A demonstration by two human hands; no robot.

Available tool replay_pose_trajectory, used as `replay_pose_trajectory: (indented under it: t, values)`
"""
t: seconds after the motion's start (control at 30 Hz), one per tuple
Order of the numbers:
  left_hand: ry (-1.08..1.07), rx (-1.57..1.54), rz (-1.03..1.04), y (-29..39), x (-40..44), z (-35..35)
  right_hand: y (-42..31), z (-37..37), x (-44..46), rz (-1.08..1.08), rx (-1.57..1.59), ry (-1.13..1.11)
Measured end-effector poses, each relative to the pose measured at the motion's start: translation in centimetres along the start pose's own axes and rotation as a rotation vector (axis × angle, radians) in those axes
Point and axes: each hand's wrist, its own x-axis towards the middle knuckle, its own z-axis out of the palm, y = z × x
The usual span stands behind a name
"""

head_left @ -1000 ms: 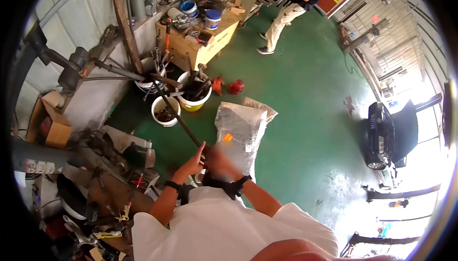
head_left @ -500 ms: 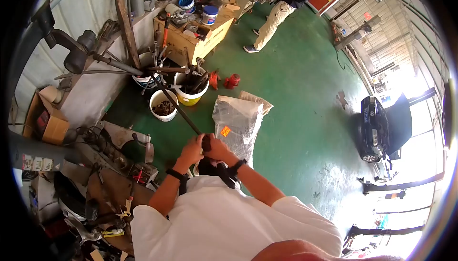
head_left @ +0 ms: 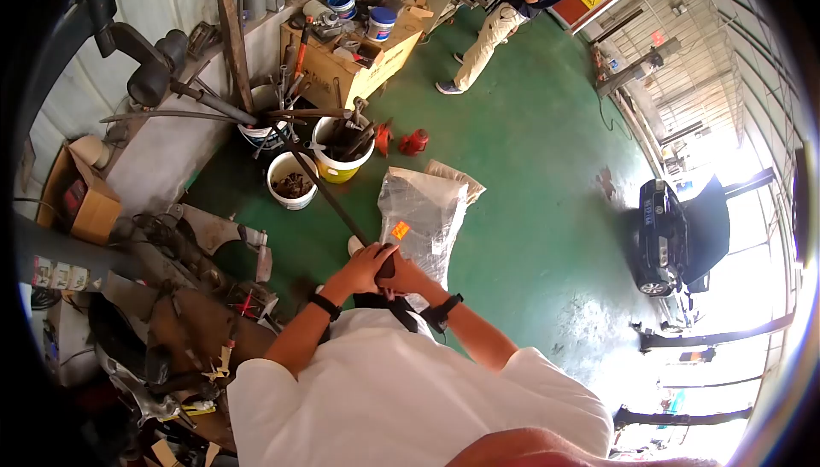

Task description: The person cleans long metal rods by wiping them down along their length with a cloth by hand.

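My left hand (head_left: 362, 270) is closed over the near end of a long dark metal bar (head_left: 340, 212), its fingers lying across the top. Beside it, my right hand (head_left: 408, 276) wraps the same end from the right. From my hands the bar slants up and left, passing over a white bucket (head_left: 313, 191) of small rusty parts, to the tool-filled buckets. Its far end lies near a grey pipe (head_left: 212, 106); whether they join, I cannot tell. Just beyond my hands, a plastic-wrapped package (head_left: 418, 206) with an orange label rests on the floor.
Tools fill a yellow-white bucket (head_left: 340, 168); a red bottle jack (head_left: 415, 142) stands nearby. Tubs and parts crowd a cardboard box (head_left: 329, 74). Metal parts clutter the left bench (head_left: 192, 330). Another person (head_left: 504, 27) stands at the back; a dark car (head_left: 662, 236) is at right.
My hands and the near end of the bar have shifted right and slightly upward. My left fingers now lie further over the bar's end. The view has tilted slightly.
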Motion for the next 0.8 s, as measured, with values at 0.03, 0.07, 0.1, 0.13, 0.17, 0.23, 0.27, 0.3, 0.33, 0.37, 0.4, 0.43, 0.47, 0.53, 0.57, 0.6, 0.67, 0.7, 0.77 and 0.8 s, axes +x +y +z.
replay_pose_trajectory:
  t: [0.03,0.07,0.1,0.13,0.17,0.23,0.27,0.3,0.33,0.37,0.4,0.43,0.47,0.53,0.57,0.6,0.67,0.7,0.77,0.8]
  values:
    - [0.012,-0.006,0.0,-0.1,-0.2,0.2,0.5,0.7,-0.4,-0.038,-0.015,0.007]
    - [0.006,0.066,-0.02,-0.3,-0.7,0.3,1.5,1.8,0.5,-0.086,-0.058,0.049]
    - [-0.003,0.141,-0.046,-0.6,-1.4,0.3,2.7,3.0,1.4,-0.132,-0.103,0.093]
    - [-0.004,0.138,-0.061,-1.6,-2.2,1.0,1.9,3.4,1.7,-0.118,-0.253,0.145]
    - [0.07,0.139,-0.104,-3.1,-2.5,1.9,1.1,3.5,2.1,-0.105,-0.403,0.197]
    - [0.131,0.135,-0.15,-4.0,-3.6,2.5,-0.8,2.6,3.6,-0.119,-0.26,0.138]
    - [0.153,0.091,-0.253,-4.1,-3.7,2.2,-1.0,2.8,4.8,-0.157,-0.302,0.151]
    - [0.173,0.048,-0.352,-3.8,-3.6,1.7,-1.1,3.1,5.7,-0.193,-0.344,0.168]
    - [0.172,0.05,-0.344,-3.6,-3.3,1.2,-1.0,3.0,6.3,-0.178,-0.329,0.148]
    - [0.125,0.054,-0.389,-3.4,-3.0,0.7,-0.7,2.7,6.5,-0.178,-0.333,0.156]
    - [0.076,0.056,-0.436,-3.3,-2.6,0.5,-0.6,2.6,6.2,-0.204,-0.309,0.167]
    - [0.074,0.055,-0.433,-3.5,-2.4,1.1,-0.5,2.6,5.7,-0.226,-0.283,0.177]
    - [0.09,0.099,-0.42,-3.9,-1.9,1.6,-0.3,2.4,5.2,-0.227,-0.283,0.179]
    - [0.103,0.147,-0.41,-4.2,-1.8,2.0,-0.9,1.7,3.1,-0.166,-0.204,0.133]
    - [0.047,0.133,-0.33,-4.0,-1.8,2.1,-1.1,1.5,2.0,-0.167,-0.204,0.129]
    - [-0.008,0.116,-0.252,-3.8,-1.8,2.3,-1.1,1.3,0.8,-0.128,-0.222,0.094]
    - [-0.08,0.096,-0.247,-2.8,-2.1,1.4,-1.7,0.4,-0.8,-0.09,-0.237,0.06]
    - [-0.156,0.074,-0.242,-2.4,-2.5,1.2,-2.1,0.2,-1.6,-0.087,-0.183,-0.018]
    - [-0.136,0.063,-0.226,-3.3,-3.5,1.5,-2.2,-0.4,-1.2,-0.099,-0.146,-0.095]
    - [-0.124,0.048,-0.211,-3.4,-4.1,1.8,-1.6,0.1,-0.7,-0.126,-0.1,-0.111]
